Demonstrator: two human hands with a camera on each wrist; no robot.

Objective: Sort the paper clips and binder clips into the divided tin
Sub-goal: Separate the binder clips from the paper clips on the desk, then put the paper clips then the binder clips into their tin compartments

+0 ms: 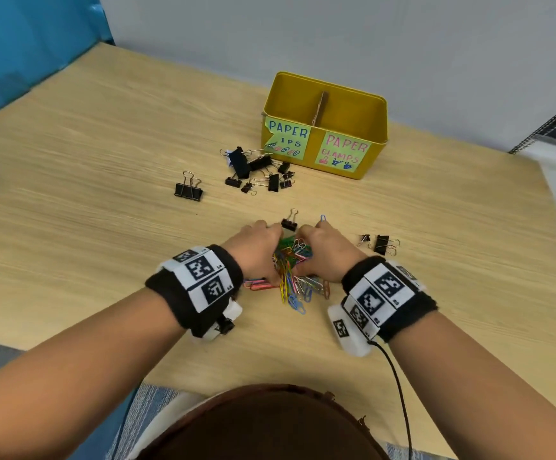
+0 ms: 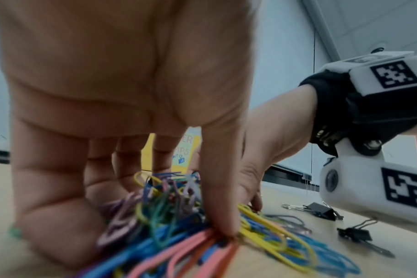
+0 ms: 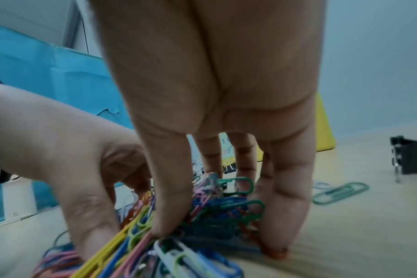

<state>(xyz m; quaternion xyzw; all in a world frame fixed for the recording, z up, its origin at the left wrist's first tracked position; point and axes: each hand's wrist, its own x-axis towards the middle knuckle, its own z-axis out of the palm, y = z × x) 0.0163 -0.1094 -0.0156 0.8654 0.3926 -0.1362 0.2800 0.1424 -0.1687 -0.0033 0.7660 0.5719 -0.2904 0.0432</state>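
A heap of coloured paper clips [image 1: 291, 270] lies on the wooden table near me. My left hand [image 1: 263, 240] and right hand [image 1: 316, 242] close on it from either side, fingers curled round the clips. The left thumb [image 2: 221, 206] and right thumb [image 3: 169, 197] press into the heap [image 3: 210, 206]. The yellow divided tin [image 1: 377, 141] stands at the back, with a cardboard divider [image 1: 319, 107]; its left label reads paper clips, its right paper clamps. Several black binder clips [image 1: 256, 171] lie before the tin.
Single binder clips lie at the left [image 1: 188, 189], just beyond my fingers [image 1: 289, 224] and to the right [image 1: 382, 244]. A blue paper clip [image 1: 322, 218] and a green one [image 3: 341, 191] lie loose. A blue panel [image 1: 21, 54] borders the table's left.
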